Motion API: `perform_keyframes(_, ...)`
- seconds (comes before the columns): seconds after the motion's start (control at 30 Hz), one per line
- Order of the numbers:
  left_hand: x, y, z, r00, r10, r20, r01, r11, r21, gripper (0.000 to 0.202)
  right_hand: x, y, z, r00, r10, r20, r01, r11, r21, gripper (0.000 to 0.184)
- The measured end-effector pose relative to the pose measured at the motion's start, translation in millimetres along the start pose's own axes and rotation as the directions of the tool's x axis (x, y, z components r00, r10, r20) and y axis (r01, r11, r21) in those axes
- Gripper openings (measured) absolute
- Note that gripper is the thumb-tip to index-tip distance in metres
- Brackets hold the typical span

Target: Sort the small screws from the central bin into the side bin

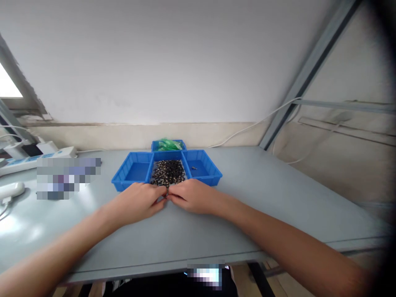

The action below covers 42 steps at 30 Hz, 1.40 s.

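Note:
My left hand (142, 201) and my right hand (194, 196) meet at the fingertips, just in front of the middle blue bin. Both are closed in a pinch around a small metal part (167, 191), mostly hidden by the fingers. Behind them, the middle bin (167, 155) holds a heap of small black and brass-coloured metal pieces (168, 171), too small to name exactly. One similar loose piece (194, 168) lies in the right blue bin (206, 173). On the other side stands the left blue bin (131, 169), its blue floor visible.
A smaller blue bin with green plastic bags (168, 144) stands behind, near the wall. At the left are a white power strip (40, 159) with plugs, a blurred-out object (68, 177) and a white device (12, 190) with a cable. A metal frame post (291, 103) rises at the right.

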<state>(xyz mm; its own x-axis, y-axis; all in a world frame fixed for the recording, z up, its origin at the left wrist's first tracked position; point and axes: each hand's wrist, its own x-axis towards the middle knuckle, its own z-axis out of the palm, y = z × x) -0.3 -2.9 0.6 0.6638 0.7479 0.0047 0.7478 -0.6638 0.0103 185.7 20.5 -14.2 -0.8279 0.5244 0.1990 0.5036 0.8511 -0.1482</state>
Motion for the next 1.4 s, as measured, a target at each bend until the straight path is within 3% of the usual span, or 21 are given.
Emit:
perform_keyframes(0.87,-0.8,1.7,-6.7,0.997,-0.051,-0.054,0.051,0.999,-0.008,0.027,1.6,-2.6,-2.6,0.997,0.060,0.046,-0.060,0.998,0.010,0.023)
perform_keyframes(1.4,-0.2,-1.2,-1.8,0.996,-0.039,-0.081,0.039,0.999,0.001,0.025,1.1,-0.3,1.2,0.997,0.061,0.055,-0.061,0.998,0.012,0.024)
